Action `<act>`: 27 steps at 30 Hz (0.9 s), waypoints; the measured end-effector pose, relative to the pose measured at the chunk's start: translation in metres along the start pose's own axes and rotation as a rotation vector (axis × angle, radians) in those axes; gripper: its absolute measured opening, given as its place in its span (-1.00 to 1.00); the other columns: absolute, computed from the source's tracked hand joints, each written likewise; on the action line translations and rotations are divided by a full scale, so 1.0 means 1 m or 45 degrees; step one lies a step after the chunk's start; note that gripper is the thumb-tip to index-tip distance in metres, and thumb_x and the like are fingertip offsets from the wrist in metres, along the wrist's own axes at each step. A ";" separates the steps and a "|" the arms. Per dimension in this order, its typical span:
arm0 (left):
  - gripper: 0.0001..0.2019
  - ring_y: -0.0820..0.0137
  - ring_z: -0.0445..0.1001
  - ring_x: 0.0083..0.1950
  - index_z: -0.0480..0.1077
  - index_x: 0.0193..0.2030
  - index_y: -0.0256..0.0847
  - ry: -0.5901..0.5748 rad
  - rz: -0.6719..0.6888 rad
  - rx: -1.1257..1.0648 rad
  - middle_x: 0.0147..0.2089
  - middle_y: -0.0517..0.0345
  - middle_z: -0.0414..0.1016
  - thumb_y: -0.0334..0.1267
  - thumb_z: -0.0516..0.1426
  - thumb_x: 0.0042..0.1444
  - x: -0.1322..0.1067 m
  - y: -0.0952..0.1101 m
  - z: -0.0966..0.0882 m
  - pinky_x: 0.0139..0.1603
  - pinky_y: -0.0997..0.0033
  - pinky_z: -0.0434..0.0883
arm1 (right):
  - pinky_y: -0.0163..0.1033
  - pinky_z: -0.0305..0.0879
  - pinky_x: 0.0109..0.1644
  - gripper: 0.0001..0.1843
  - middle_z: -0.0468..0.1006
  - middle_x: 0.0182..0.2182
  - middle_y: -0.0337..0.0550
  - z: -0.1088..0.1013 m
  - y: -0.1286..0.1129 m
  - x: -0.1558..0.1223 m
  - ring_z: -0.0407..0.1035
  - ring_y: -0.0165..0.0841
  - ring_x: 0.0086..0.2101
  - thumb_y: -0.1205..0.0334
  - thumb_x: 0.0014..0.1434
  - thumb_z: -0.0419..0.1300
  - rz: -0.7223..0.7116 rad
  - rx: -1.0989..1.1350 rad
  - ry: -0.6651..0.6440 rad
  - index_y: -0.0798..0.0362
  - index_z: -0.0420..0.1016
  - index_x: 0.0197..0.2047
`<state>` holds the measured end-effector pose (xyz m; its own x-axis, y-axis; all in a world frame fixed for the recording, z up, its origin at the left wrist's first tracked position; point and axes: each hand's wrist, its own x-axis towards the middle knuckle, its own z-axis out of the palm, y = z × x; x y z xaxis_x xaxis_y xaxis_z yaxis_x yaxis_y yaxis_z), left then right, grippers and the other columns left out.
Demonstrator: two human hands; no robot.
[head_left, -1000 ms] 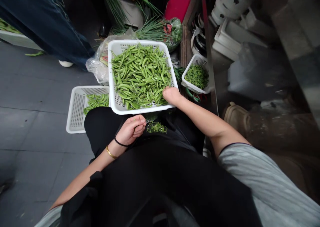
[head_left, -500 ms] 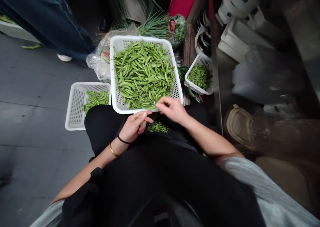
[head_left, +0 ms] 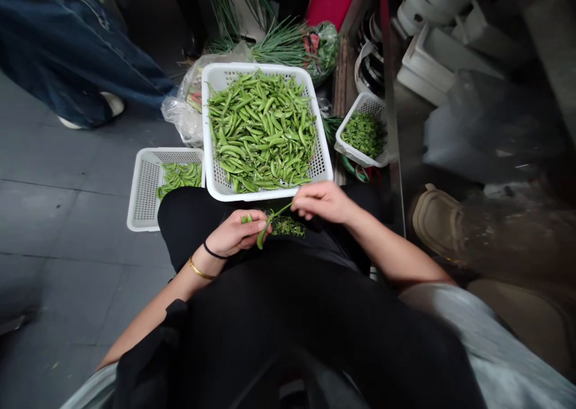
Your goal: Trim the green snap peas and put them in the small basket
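Observation:
My left hand (head_left: 236, 234) is closed around a green pea pod (head_left: 262, 235) over my lap. My right hand (head_left: 320, 201) pinches the thin string (head_left: 281, 209) that runs off the pod's tip. A small heap of green trimmings (head_left: 288, 226) lies on my black apron between my hands. Just beyond them, a large white basket (head_left: 321, 164) heaped with pea pods (head_left: 261, 130) rests against my knees.
A smaller white basket (head_left: 141, 193) with a few pods sits on the grey floor at left. Another small basket (head_left: 355, 154) of green scraps stands at right by a metal cabinet. Chives (head_left: 281, 43) and plastic bags lie behind. Another person's jeans-clad legs (head_left: 67, 55) stand at upper left.
My right hand left the big basket's front corner and came back to my lap. A pod now sits in my left hand, with its string drawn out to the right.

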<state>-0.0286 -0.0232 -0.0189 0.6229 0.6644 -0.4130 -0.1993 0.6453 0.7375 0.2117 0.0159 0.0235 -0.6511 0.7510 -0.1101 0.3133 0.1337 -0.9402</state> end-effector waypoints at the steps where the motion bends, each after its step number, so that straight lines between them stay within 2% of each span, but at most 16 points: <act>1: -0.73 0.70 -0.04 -0.74 0.46 -0.39 -0.38 -0.001 0.005 -0.020 -0.66 0.20 0.31 -0.14 0.26 -0.01 -0.001 0.001 0.000 -0.75 0.65 -0.13 | -0.42 0.24 -0.51 -0.63 0.44 -0.56 -0.23 -0.010 0.000 -0.005 0.31 -0.52 -0.59 0.03 0.24 0.06 0.072 -0.035 0.125 0.17 0.48 -0.34; 3: -0.74 0.70 -0.05 -0.74 0.47 -0.39 -0.39 -0.012 0.000 -0.052 -0.67 0.21 0.29 -0.16 0.25 0.00 -0.002 0.002 -0.001 -0.74 0.65 -0.13 | -0.38 0.28 -0.46 -0.64 0.47 -0.50 -0.19 -0.021 -0.002 -0.013 0.33 -0.49 -0.55 0.03 0.24 0.05 0.108 -0.235 0.281 0.16 0.48 -0.29; 5: -0.75 0.70 -0.05 -0.74 0.48 -0.39 -0.39 -0.042 -0.023 -0.052 -0.68 0.22 0.27 -0.16 0.24 0.01 -0.001 0.001 -0.003 -0.75 0.64 -0.13 | -0.31 0.32 -0.34 -0.66 0.50 -0.31 -0.08 -0.017 -0.006 -0.016 0.37 -0.42 -0.42 0.04 0.23 0.06 0.016 -0.559 0.312 0.13 0.45 -0.11; 7: -0.74 0.69 -0.05 -0.75 0.48 -0.37 -0.40 -0.066 -0.049 -0.018 -0.67 0.22 0.26 -0.16 0.22 0.03 0.000 0.000 -0.003 -0.75 0.63 -0.14 | -0.25 0.31 -0.22 -0.61 0.46 -0.13 0.02 0.000 -0.011 -0.012 0.37 -0.33 -0.26 0.05 0.22 0.08 -0.140 -0.904 0.174 0.09 0.37 0.03; 8: -0.72 0.68 -0.06 -0.75 0.48 -0.37 -0.40 -0.070 -0.061 0.017 -0.67 0.22 0.26 -0.14 0.20 0.05 0.001 0.000 -0.002 -0.75 0.61 -0.16 | -0.23 0.29 -0.21 -0.63 0.44 -0.12 0.04 0.011 -0.012 -0.009 0.35 -0.30 -0.23 0.07 0.24 0.07 -0.209 -1.044 0.060 0.09 0.36 0.03; 11: -0.74 0.63 0.01 -0.72 0.47 -0.37 -0.35 -0.037 -0.025 0.298 -0.64 0.22 0.28 -0.13 0.17 0.07 0.001 0.005 0.002 -0.73 0.59 -0.10 | -0.26 0.18 -0.29 -0.75 0.46 -0.34 -0.03 0.035 -0.012 0.005 0.32 -0.33 -0.33 0.28 0.29 -0.06 -0.308 -1.213 -0.238 0.14 0.43 -0.20; 12: -0.78 0.61 0.08 -0.69 0.47 -0.38 -0.32 -0.032 0.036 0.452 -0.62 0.21 0.30 -0.16 0.20 0.04 0.000 0.009 0.005 -0.70 0.58 -0.03 | -0.28 0.15 -0.32 -0.74 0.45 -0.41 -0.08 0.039 -0.010 0.008 0.31 -0.36 -0.38 0.33 0.28 -0.08 -0.333 -1.162 -0.301 0.14 0.42 -0.28; 14: -0.87 0.54 0.22 -0.59 0.48 -0.44 -0.27 -0.072 0.199 0.760 -0.57 0.18 0.36 -0.24 0.26 -0.03 -0.004 0.017 0.010 -0.58 0.56 0.13 | -0.32 0.12 -0.36 -0.74 0.42 -0.48 -0.15 0.043 -0.006 0.013 0.28 -0.42 -0.44 0.32 0.28 -0.06 -0.378 -0.868 -0.400 0.14 0.38 -0.38; 16: -0.93 0.47 0.31 -0.51 0.49 -0.49 -0.24 -0.095 0.358 0.933 -0.55 0.14 0.40 -0.31 0.27 -0.06 -0.009 0.024 0.016 -0.46 0.51 0.21 | -0.36 0.15 -0.39 -0.68 0.38 -0.53 -0.22 0.044 -0.002 0.015 0.28 -0.47 -0.49 0.19 0.31 -0.07 -0.317 -0.385 -0.427 0.13 0.33 -0.41; 17: -0.93 0.44 0.33 -0.49 0.50 -0.49 -0.23 -0.051 0.419 0.954 -0.54 0.12 0.42 -0.32 0.26 -0.06 -0.012 0.026 0.019 -0.43 0.49 0.24 | -0.38 0.17 -0.41 -0.63 0.37 -0.55 -0.25 0.045 0.001 0.015 0.29 -0.49 -0.52 0.12 0.33 -0.11 -0.243 -0.135 -0.392 0.13 0.32 -0.40; 18: -0.94 0.43 0.35 -0.48 0.50 -0.49 -0.22 0.052 0.481 0.941 -0.53 0.10 0.44 -0.32 0.26 -0.05 -0.014 0.027 0.020 -0.41 0.47 0.25 | -0.39 0.20 -0.43 -0.58 0.36 -0.57 -0.27 0.046 0.004 0.014 0.30 -0.50 -0.55 0.06 0.35 -0.15 -0.158 0.080 -0.331 0.13 0.32 -0.37; 20: -0.93 0.44 0.35 -0.50 0.51 -0.44 -0.22 0.387 0.632 0.816 -0.51 0.09 0.48 -0.29 0.24 -0.01 -0.016 0.027 0.020 -0.43 0.47 0.27 | -0.39 0.24 -0.44 -0.54 0.37 -0.57 -0.27 0.044 0.010 0.009 0.32 -0.50 -0.56 -0.01 0.35 -0.17 -0.041 0.290 -0.217 0.16 0.36 -0.29; 22: -0.86 0.48 0.33 -0.56 0.49 -0.38 -0.23 0.708 0.805 0.552 -0.48 0.09 0.50 -0.21 0.19 0.08 -0.015 0.026 0.014 -0.51 0.50 0.26 | -0.37 0.27 -0.37 -0.56 0.42 -0.52 -0.22 0.036 0.015 0.001 0.35 -0.49 -0.50 0.01 0.32 -0.08 -0.049 0.177 -0.191 0.18 0.45 -0.25; 23: -0.82 0.50 0.33 -0.58 0.47 -0.38 -0.24 0.796 0.865 0.392 -0.47 0.09 0.51 -0.17 0.15 0.12 -0.013 0.025 0.009 -0.55 0.50 0.26 | -0.37 0.27 -0.33 -0.60 0.45 -0.47 -0.18 0.028 0.015 -0.005 0.36 -0.49 -0.46 0.04 0.30 -0.01 -0.056 0.027 -0.217 0.17 0.49 -0.24; 25: -0.76 0.46 0.38 -0.57 0.41 -0.41 -0.26 0.779 0.854 0.100 -0.44 0.06 0.52 -0.12 0.13 0.13 -0.008 0.025 -0.001 -0.58 0.49 0.30 | -0.37 0.22 -0.32 -0.68 0.49 -0.39 -0.14 0.006 0.012 -0.014 0.36 -0.47 -0.42 0.06 0.19 0.15 -0.006 -0.343 -0.319 0.14 0.54 -0.19; 27: -0.80 0.37 0.46 -0.52 0.40 -0.38 -0.27 0.588 0.670 -0.089 -0.43 0.04 0.53 -0.15 0.18 0.06 -0.001 0.024 -0.010 -0.56 0.43 0.38 | -0.38 0.14 -0.39 -0.63 0.51 -0.43 -0.18 -0.017 0.003 -0.016 0.33 -0.47 -0.47 0.03 0.04 0.28 0.151 -0.636 -0.442 0.11 0.56 -0.15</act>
<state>-0.0419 -0.0047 -0.0056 0.0481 0.9773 -0.2065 -0.4437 0.2062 0.8721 0.2350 0.0158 0.0278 -0.7528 0.5362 -0.3820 0.6283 0.4121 -0.6599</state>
